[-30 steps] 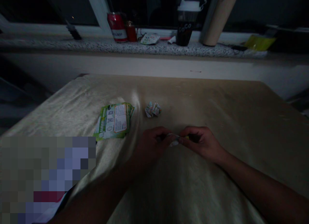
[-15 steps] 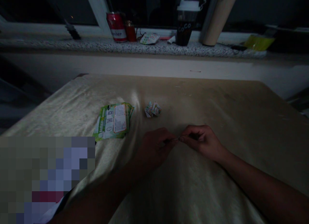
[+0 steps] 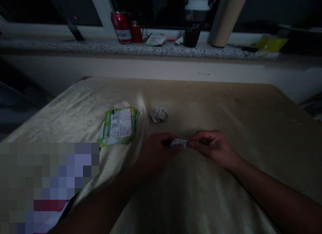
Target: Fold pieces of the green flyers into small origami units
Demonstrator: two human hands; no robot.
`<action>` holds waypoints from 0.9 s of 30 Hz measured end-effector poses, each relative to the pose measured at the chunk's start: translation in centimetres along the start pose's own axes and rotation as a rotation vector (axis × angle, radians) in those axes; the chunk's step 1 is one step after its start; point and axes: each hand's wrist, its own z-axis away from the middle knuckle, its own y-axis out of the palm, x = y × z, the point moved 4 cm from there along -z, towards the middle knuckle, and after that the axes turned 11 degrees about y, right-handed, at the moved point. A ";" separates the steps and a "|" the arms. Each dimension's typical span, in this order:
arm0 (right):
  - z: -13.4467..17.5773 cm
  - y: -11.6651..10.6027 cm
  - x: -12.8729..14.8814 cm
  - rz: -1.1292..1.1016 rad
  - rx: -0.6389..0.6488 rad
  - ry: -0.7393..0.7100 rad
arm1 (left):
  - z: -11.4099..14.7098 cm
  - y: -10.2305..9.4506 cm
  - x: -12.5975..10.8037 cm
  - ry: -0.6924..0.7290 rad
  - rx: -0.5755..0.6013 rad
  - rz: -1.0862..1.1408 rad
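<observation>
A small folded piece of patterned paper (image 3: 178, 142) is held between my two hands above the cloth-covered table. My left hand (image 3: 159, 148) pinches its left side between thumb and fingers. At its right end, the thumb and fingertips of my right hand (image 3: 212, 145) are closed on the paper's tip. Just beyond my hands lies a small folded paper shape (image 3: 159, 114) with a colourful speckled print. A green printed packet (image 3: 118, 126) lies flat to the left of it. Dim light hides the paper's finer folds.
A granite windowsill (image 3: 95, 47) runs behind the table. On it stand a red can (image 3: 121, 28), an orange-red bottle (image 3: 136, 32), a dark CoCo cup (image 3: 192, 31), a tan tube (image 3: 227, 22) and crumpled patterned paper (image 3: 156, 40). A blurred-out area covers the lower left.
The paper was edge-on, a thin line between my fingers; now its pale patterned face shows. My left thumb and fingers have shifted around it. Packet and paper shape are unmoved.
</observation>
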 end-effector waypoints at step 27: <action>-0.1 -0.4 -0.9 -0.396 0.023 0.087 | 1.2 -1.4 -2.8 0.476 -0.336 -0.392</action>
